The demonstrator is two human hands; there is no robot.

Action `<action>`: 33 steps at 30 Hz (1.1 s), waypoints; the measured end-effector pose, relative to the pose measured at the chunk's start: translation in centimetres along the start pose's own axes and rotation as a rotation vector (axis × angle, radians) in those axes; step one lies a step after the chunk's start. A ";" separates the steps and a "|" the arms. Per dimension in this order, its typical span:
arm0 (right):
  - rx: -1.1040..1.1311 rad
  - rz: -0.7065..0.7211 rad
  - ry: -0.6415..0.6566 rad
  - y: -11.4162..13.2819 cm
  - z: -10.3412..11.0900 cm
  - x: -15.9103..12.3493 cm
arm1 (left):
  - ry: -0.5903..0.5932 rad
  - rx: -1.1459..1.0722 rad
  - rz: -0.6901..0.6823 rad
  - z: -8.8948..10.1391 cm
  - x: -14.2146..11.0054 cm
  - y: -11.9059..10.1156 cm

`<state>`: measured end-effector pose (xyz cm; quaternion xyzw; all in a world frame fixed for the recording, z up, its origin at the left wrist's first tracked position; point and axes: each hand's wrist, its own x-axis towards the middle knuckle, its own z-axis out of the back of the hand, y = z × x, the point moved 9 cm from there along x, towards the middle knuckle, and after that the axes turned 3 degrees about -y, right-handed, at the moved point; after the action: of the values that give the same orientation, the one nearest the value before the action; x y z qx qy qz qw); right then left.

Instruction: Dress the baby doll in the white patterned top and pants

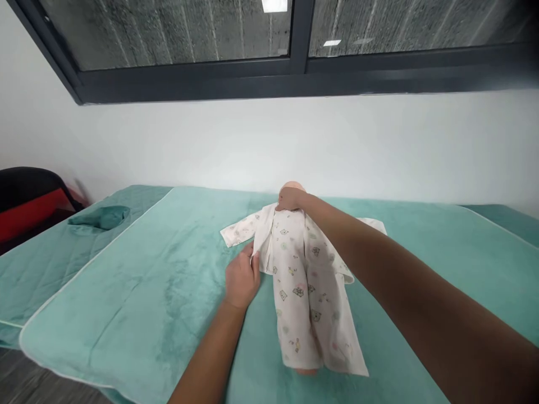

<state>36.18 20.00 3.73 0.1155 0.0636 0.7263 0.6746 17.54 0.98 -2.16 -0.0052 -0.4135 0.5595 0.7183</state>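
A baby doll (pixel 293 187) lies on its back on a teal mat (pixel 138 292), head toward the wall. It wears a white patterned sleepsuit (pixel 301 280), and one foot shows at the near end. My left hand (pixel 242 278) pinches the left front edge of the sleepsuit at the doll's side. My right hand (pixel 288 198) is closed on the garment's neckline just below the doll's head, my forearm stretched across the doll's right side.
A rolled teal cloth (pixel 101 217) lies at the far left on a second teal cover. A black and red chair (pixel 29 202) stands at the left edge. A white wall and a dark-framed window rise behind the bed.
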 end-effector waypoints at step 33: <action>0.591 -0.219 -0.344 -9.8 0.7 -9.3 | 0.130 -0.354 0.164 -2.3 7.6 -7.1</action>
<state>46.41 11.55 1.22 0.4187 0.1686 0.5697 0.6868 24.80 5.52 4.15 -0.2011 -0.4565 0.5331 0.6834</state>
